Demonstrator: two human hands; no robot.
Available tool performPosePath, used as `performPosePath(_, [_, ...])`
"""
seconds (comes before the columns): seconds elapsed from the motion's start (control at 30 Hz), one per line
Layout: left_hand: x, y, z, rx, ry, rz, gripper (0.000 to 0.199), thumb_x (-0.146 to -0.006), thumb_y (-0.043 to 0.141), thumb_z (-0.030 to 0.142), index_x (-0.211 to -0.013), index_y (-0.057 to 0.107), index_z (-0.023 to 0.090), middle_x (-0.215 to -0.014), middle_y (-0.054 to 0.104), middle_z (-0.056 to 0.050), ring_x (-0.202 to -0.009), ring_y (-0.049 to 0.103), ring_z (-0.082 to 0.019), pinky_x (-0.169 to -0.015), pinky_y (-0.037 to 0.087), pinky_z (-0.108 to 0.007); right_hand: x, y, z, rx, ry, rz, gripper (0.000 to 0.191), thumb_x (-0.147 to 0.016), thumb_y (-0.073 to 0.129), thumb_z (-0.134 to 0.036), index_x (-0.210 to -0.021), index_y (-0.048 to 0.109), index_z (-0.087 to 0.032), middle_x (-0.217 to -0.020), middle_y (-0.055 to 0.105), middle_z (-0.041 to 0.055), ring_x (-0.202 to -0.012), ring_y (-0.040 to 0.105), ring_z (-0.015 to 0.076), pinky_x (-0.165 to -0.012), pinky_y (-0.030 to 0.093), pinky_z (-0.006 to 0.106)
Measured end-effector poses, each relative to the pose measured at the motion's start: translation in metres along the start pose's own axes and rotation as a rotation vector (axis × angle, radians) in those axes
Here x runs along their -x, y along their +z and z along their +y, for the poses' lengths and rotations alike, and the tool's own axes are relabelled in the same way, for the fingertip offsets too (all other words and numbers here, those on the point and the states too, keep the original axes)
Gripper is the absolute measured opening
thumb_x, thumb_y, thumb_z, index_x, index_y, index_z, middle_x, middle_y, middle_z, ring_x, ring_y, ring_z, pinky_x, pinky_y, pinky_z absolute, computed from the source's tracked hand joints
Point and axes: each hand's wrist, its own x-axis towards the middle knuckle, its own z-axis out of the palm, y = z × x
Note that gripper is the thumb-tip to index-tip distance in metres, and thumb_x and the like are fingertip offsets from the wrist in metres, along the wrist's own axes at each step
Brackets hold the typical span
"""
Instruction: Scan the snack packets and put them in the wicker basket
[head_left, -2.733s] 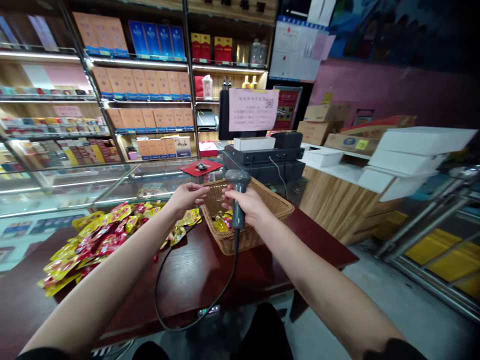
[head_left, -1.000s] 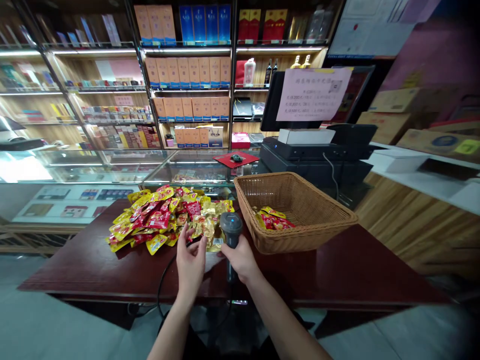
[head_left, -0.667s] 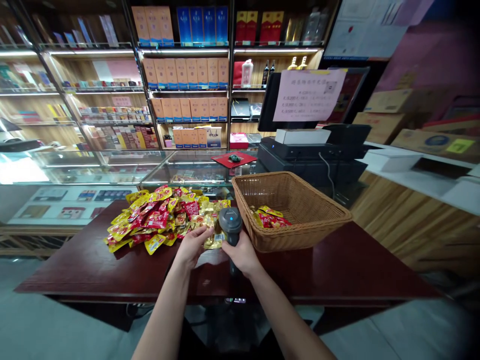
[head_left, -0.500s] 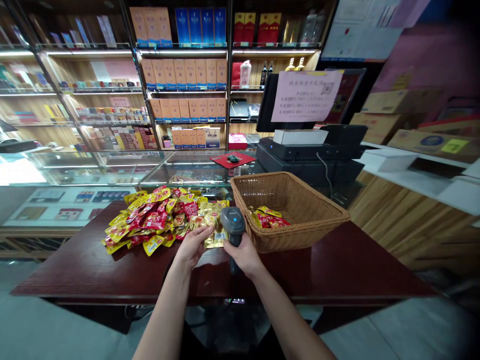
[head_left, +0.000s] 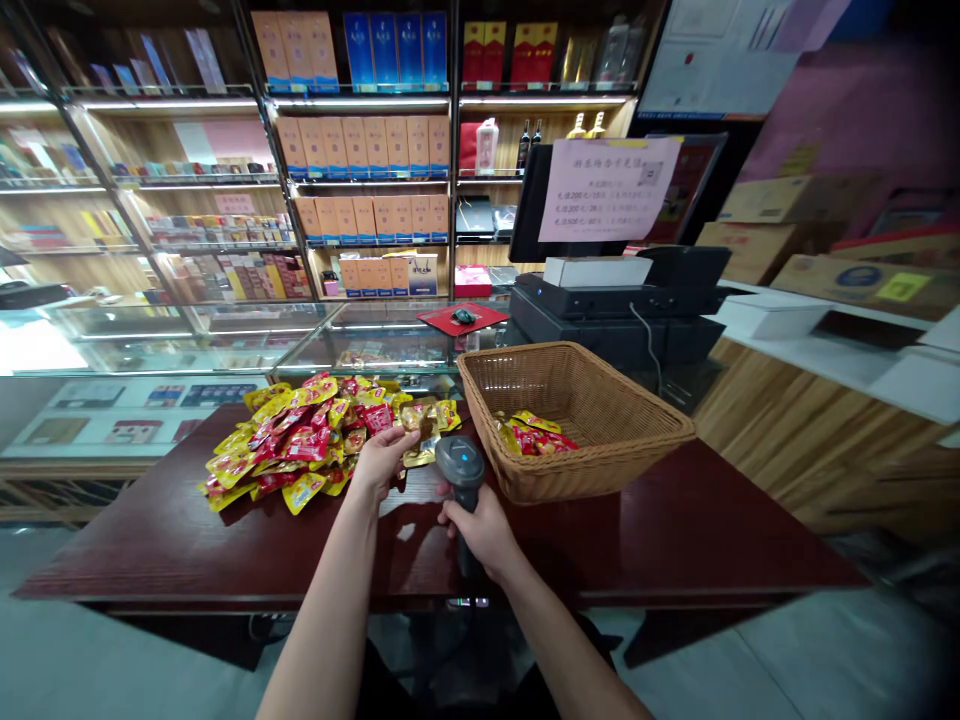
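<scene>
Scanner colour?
Barcode scanner: dark grey with a small blue spot; head view shows it best.

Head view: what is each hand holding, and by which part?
Right hand grips a barcode scanner by its handle; left hand pinches a gold snack packet at its edge.

Red-and-yellow snack packets [head_left: 285, 440], a dark grey barcode scanner [head_left: 463, 465], a tan woven basket [head_left: 592, 460]

Left hand [head_left: 379, 462] and right hand [head_left: 480, 532], both gripping
</scene>
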Motion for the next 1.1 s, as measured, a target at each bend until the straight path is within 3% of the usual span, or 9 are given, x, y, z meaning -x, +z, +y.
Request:
performPosePath(0.07, [-0.002, 0.001, -0.002, 0.014, -0.007, -0.014, 0.053, -0.049, 0.087, 0.042, -0.091, 0.067, 0.015, -0.071, 0.064, 0.002, -0.048, 0.049, -0.004, -0.043, 0.034, -0.017, 0.003, 0.002, 0.002, 0.019, 0.011, -0.001, 0.020, -0.070, 0.064, -0.031, -0.083, 0.059, -0.016, -0.051, 0.058, -0.0045, -0.040, 0.049, 0.0097, -0.043, 0.039, 0.021])
performPosePath(0.23, [-0.010, 0.002, -0.007, 0.069, -0.024, -0.071, 0.049, -0.049, 0.088, 0.041, -0.085, 0.069, 0.014, -0.055, 0.053, 0.007, -0.040, 0.036, -0.001, -0.039, 0.029, -0.016, 0.014, 0.006, 0.002, 0.037, 0.045, -0.012, 0.031, -0.073, 0.068, -0.047, -0.077, 0.057, -0.018, -0.044, 0.052, -0.0060, -0.037, 0.045, 0.0105, -0.041, 0.038, 0.022])
performPosePath(0.4, [-0.015, 0.004, -0.005, 0.102, -0.069, -0.083, 0.043, -0.047, 0.089, 0.033, -0.080, 0.069, 0.015, -0.069, 0.065, 0.001, -0.049, 0.052, -0.006, -0.047, 0.044, -0.018, 0.024, 0.006, -0.002, 0.114, 0.027, -0.025, 0.035, -0.075, 0.066, -0.054, -0.079, 0.059, -0.019, -0.045, 0.055, -0.0037, -0.036, 0.050, 0.0133, -0.038, 0.039, 0.023])
performPosePath(0.6, [-0.013, 0.005, -0.003, 0.089, -0.055, -0.105, 0.040, -0.049, 0.089, 0.034, -0.077, 0.068, 0.014, -0.057, 0.057, 0.005, -0.041, 0.041, -0.002, -0.042, 0.037, -0.016, 0.020, 0.012, -0.007, 0.125, -0.001, -0.066, 0.036, -0.079, 0.062, -0.055, -0.084, 0.061, -0.019, -0.048, 0.058, -0.0020, -0.035, 0.053, 0.0148, -0.036, 0.042, 0.024])
performPosePath(1.1, [-0.007, 0.009, 0.005, 0.140, -0.075, -0.100, 0.035, -0.049, 0.090, 0.028, -0.074, 0.069, 0.014, -0.066, 0.067, 0.001, -0.049, 0.055, -0.006, -0.044, 0.039, -0.017, 0.020, 0.017, -0.018, 0.226, -0.077, -0.010, 0.033, -0.080, 0.061, -0.049, -0.076, 0.063, -0.016, -0.038, 0.050, -0.0040, -0.032, 0.047, 0.0132, -0.038, 0.038, 0.023])
